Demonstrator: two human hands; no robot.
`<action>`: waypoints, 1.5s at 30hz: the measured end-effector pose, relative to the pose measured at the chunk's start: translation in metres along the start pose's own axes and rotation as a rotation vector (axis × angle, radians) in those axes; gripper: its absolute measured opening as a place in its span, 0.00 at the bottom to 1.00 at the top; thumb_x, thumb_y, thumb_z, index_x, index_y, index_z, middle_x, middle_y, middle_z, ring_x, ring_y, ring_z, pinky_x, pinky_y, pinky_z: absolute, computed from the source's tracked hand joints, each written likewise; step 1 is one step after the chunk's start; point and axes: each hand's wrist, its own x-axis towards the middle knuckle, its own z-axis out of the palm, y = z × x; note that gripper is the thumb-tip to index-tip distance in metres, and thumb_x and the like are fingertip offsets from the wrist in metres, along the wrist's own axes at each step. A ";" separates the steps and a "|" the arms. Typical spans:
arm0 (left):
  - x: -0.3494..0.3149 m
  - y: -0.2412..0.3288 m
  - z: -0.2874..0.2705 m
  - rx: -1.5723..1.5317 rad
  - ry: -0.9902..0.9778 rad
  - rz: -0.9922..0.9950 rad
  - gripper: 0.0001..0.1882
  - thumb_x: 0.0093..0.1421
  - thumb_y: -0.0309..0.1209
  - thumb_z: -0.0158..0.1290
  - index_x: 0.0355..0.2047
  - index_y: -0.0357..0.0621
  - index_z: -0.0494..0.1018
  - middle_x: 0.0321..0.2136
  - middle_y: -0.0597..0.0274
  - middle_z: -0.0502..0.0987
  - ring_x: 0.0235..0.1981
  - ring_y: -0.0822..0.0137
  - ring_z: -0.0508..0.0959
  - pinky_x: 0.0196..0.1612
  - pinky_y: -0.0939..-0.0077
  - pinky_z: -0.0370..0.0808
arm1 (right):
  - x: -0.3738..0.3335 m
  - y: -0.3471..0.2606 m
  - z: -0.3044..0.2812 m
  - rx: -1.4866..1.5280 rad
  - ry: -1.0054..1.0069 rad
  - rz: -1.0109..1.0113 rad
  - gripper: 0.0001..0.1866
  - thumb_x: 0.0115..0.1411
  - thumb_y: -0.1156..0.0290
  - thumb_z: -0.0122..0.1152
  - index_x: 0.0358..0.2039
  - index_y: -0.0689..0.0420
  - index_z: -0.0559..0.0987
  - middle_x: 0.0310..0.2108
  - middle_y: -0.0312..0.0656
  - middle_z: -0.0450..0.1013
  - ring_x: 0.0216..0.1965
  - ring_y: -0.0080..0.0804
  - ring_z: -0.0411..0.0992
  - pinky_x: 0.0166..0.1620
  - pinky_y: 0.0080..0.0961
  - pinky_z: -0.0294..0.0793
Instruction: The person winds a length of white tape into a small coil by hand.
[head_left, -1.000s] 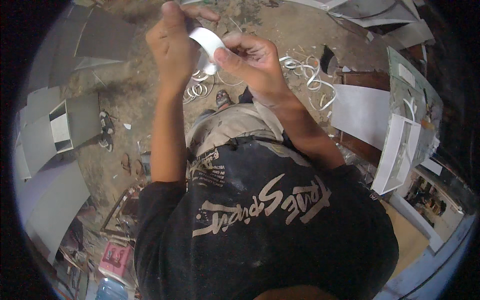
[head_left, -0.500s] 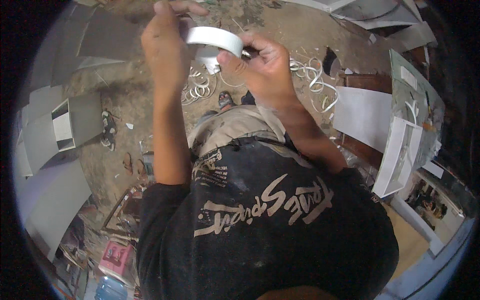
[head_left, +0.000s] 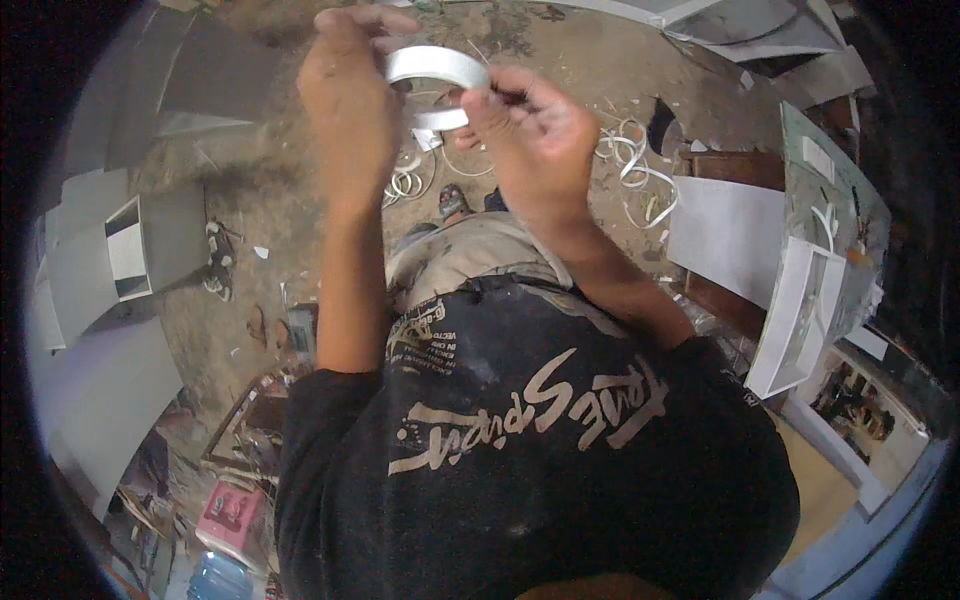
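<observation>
A coil of flat white edging strip [head_left: 435, 64] is held up in front of me between both hands, tilted so that its open middle shows. My left hand [head_left: 348, 85] is at the coil's left side, fingers curled at its far edge; part of its grip is hidden behind the palm. My right hand [head_left: 545, 130] grips the right side, thumb on the near face and fingers curled behind. Loose loops of white strip [head_left: 405, 183] lie on the floor below the coil.
More tangled white strip [head_left: 640, 170] lies on the floor at the right. White and grey panels and a box frame [head_left: 790, 320] stand along the right, grey cabinets [head_left: 165, 245] on the left. A pink box [head_left: 230, 515] and a blue water bottle [head_left: 220, 578] sit at the lower left.
The coil has tilted, and its far and near sides now show as an open ring. Both hands have shifted slightly to the right, still holding it.
</observation>
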 end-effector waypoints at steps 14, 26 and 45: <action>-0.003 -0.074 -0.016 0.262 0.004 0.289 0.26 0.72 0.46 0.37 0.34 0.36 0.76 0.28 0.57 0.78 0.26 0.71 0.76 0.26 0.76 0.70 | 0.012 -0.009 -0.007 -0.547 -0.113 -0.020 0.14 0.54 0.71 0.68 0.41 0.61 0.82 0.31 0.43 0.80 0.31 0.20 0.76 0.36 0.20 0.75; -0.026 -0.050 -0.011 0.424 -0.273 0.250 0.40 0.71 0.54 0.27 0.27 0.31 0.78 0.13 0.61 0.74 0.14 0.70 0.71 0.25 0.76 0.71 | 0.006 -0.017 -0.028 -1.009 -0.372 -0.087 0.16 0.48 0.73 0.66 0.39 0.64 0.80 0.30 0.49 0.78 0.30 0.47 0.78 0.35 0.32 0.76; -0.062 -0.094 -0.031 0.186 0.000 -0.077 0.34 0.71 0.53 0.34 0.31 0.33 0.76 0.25 0.60 0.76 0.26 0.73 0.73 0.31 0.78 0.69 | -0.006 0.035 -0.017 -0.646 -0.350 0.145 0.16 0.55 0.77 0.66 0.43 0.67 0.78 0.41 0.50 0.79 0.40 0.31 0.79 0.43 0.28 0.79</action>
